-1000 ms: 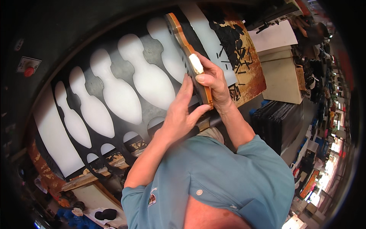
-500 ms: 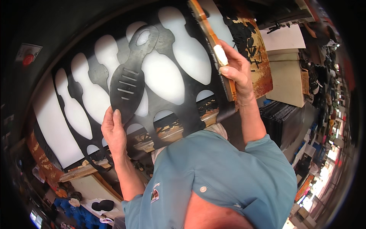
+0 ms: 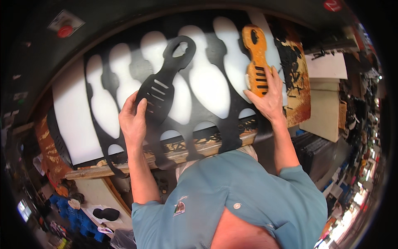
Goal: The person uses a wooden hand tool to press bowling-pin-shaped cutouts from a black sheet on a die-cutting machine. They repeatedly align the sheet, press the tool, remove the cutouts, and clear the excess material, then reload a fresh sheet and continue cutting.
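My left hand (image 3: 133, 119) pinches the lower end of a black slotted cut-out piece (image 3: 169, 70), which has a long rounded body and a looped end with a hole. It is tilted over a black sheet (image 3: 213, 46) full of matching spoon-shaped openings. Through the openings shows a white board (image 3: 70, 112). At the sheet's right side, an orange cutting die (image 3: 258, 54) of the same slotted shape sits face up over the sheet. My right hand (image 3: 270, 97) grips the die's lower part, thumb on its left edge and fingers on its right.
A wooden strip (image 3: 99, 171) runs along the table's front edge. Black scraps (image 3: 292, 62) lie on the rusty surface at right. A red button (image 3: 65, 31) is on the dark machine at upper left. Dark stacked sheets (image 3: 317, 149) stand at lower right.
The die has gone from standing on edge to lying face up, farther right in the picture. My left hand still holds the black piece, now tilted more to the right.
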A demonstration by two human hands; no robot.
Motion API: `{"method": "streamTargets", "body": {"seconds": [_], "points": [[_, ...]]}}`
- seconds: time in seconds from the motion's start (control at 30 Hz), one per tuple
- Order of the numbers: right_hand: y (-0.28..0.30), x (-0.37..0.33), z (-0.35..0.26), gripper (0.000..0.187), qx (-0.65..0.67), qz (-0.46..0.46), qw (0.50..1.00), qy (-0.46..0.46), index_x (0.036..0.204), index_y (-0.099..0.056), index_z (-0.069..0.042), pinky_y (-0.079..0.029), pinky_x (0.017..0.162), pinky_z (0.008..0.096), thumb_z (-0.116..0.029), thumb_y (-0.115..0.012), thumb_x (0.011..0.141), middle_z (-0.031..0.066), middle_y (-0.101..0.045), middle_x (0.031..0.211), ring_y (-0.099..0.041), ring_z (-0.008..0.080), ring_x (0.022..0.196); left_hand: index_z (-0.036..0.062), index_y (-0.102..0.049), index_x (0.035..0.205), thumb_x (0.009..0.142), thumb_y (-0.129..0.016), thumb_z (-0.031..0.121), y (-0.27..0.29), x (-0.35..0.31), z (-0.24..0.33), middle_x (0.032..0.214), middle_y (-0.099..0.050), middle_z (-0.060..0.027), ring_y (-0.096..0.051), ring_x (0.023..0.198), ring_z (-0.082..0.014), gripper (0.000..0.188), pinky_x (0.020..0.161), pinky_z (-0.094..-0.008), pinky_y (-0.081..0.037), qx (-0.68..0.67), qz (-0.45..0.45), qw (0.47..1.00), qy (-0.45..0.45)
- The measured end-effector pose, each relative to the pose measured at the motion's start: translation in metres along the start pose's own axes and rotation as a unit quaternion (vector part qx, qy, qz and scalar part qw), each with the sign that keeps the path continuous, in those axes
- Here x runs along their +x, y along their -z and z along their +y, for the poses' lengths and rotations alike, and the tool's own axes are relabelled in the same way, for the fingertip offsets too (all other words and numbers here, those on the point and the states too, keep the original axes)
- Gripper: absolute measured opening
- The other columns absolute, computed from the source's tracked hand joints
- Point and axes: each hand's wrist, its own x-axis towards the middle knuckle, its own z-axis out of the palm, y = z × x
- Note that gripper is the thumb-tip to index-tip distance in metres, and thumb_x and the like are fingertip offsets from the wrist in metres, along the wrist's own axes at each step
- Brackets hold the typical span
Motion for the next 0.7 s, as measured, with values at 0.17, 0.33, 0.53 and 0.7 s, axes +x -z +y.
{"method": "streamTargets", "body": {"seconds": [0.17, 0.33, 0.53, 0.7], "points": [[-0.003, -0.004, 0.001, 0.099, 0.022, -0.004, 1.0, -0.004, 0.159, -0.045, 0.002, -0.035, 0.124, 0.0549, -0.031, -0.093, 0.079, 0.036, -0.04, 0.162, -0.042, 0.0509, 0.148, -0.0091, -0.065, 0.139, 0.105, -0.067, 0.003, 0.111, 0.008, -0.016, 0.125, -0.075, -0.013, -0.069, 0.112, -0.0174, 0.036, 0.098, -0.0311, -0.055, 0.1, 0.16, 0.98, -0.069], [-0.006, -0.002, 0.013, 0.095, 0.012, -0.017, 1.0, -0.015, 0.162, -0.044, -0.001, -0.034, 0.125, 0.0532, -0.029, -0.088, 0.083, 0.0325, -0.039, 0.165, -0.041, 0.048, 0.149, -0.0055, -0.071, 0.134, 0.101, -0.072, 0.01, 0.29, 0.031, -0.029, 0.121, -0.079, -0.017, -0.074, 0.109, -0.0218, 0.037, 0.098, -0.0347, -0.056, 0.289, 0.345, 0.887, -0.104], [-0.01, -0.001, 0.017, 0.091, -0.008, -0.017, 1.0, -0.019, 0.163, -0.044, -0.005, -0.034, 0.125, 0.0523, -0.026, -0.084, 0.084, 0.0286, -0.04, 0.165, -0.041, 0.0453, 0.15, 0.0042, -0.075, 0.132, 0.097, -0.072, 0.02, 0.448, 0.033, -0.023, 0.122, -0.078, -0.0224, -0.074, 0.114, -0.0394, 0.038, 0.101, -0.047, -0.056, 0.498, 0.453, 0.737, 0.063], [-0.009, 0.001, 0.016, 0.091, -0.007, -0.02, 0.999, -0.029, 0.163, -0.045, -0.006, -0.035, 0.125, 0.0523, -0.025, -0.083, 0.083, 0.0279, -0.042, 0.165, -0.042, 0.0449, 0.15, 0.002, -0.074, 0.133, 0.099, -0.071, 0.025, 0.423, 0.042, -0.017, 0.134, -0.072, -0.0236, -0.067, 0.127, -0.0411, 0.041, 0.109, -0.0467, -0.052, 0.54, 0.472, 0.696, 0.04]]}}
